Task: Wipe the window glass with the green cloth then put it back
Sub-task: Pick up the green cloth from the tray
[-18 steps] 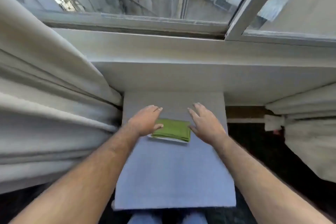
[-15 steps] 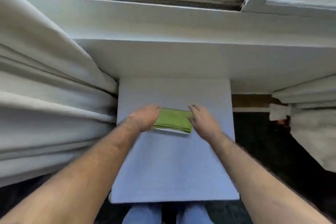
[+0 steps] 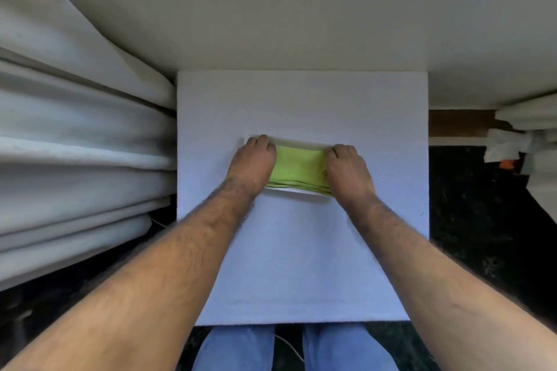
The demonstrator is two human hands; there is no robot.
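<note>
**Both hands on the green cloth, cloth still down on the table**

Standing right by the guy here. The folded green cloth (image 3: 298, 167) sits on a flat white tray (image 3: 289, 141) or plate-type thing, roughly mid table (image 3: 301, 265), which is a small square top covered w/ pale bluish-white fabric. The tray's white edge pokes out behind and in front of the cloth.

Left hand (image 3: 253, 164) is clamped over the cloth's left end, knuckles up, fingers (image 3: 262, 141) curled down over the far edge, touching the tray rim there. Right hand (image 3: 348, 169) does the same on the right end, fingers (image 3: 340, 150) bent down onto the cloth. So both are closed around the cloth ends, tho I can't tell if the tips go under it or just press on top. The cloth looks like it's resting on the tray.

Both forearms are bare, coming in from the near side. Knees in blue jeans (image 3: 241, 349) show just under the table's near edge, w/ a thin white cord (image 3: 291, 346) between them.

Around it: white curtain (image 3: 75, 144) bunched in thick folds to the left, touching the table's left edge. More white fabric (image 3: 530, 135) on the right, well apart from the table. A wide off-white sill (image 3: 301, 9) runs along the far side, butted up against the table. Dark floor (image 3: 476, 205) on the right.
</note>
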